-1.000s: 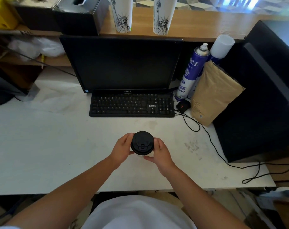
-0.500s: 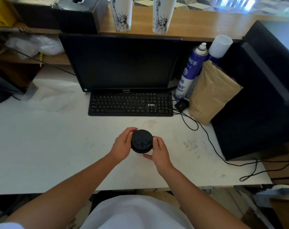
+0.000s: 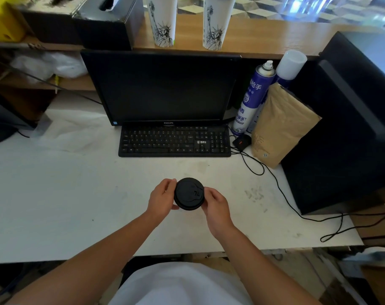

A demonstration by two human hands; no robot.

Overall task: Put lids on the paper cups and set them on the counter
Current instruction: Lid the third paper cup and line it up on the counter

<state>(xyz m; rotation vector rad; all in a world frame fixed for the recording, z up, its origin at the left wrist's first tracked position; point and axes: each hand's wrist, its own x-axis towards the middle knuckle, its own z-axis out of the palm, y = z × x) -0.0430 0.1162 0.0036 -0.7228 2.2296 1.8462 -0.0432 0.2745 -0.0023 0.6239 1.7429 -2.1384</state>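
Note:
A black round lid [image 3: 189,193] sits between my hands above the white desk [image 3: 66,194]; the cup under it is hidden by the lid and my fingers. My left hand [image 3: 162,199] grips its left side and my right hand [image 3: 215,203] grips its right side. Two tall white paper cups with a statue print, one on the left [image 3: 163,20] and one on the right [image 3: 217,23], stand on the wooden counter [image 3: 275,36] behind the monitor; the right one shows a dark lid at its top, the left one's top is out of frame.
A black monitor [image 3: 165,89] and keyboard [image 3: 174,142] stand ahead of my hands. Two spray cans [image 3: 251,97], a brown paper bag [image 3: 279,126] and a black case [image 3: 345,128] crowd the right. Black cables [image 3: 286,201] trail across the desk's right side.
Both hands stay on the lidded cup at almost the same spot; the lid has turned slightly between my fingers. The head view has shifted a little.

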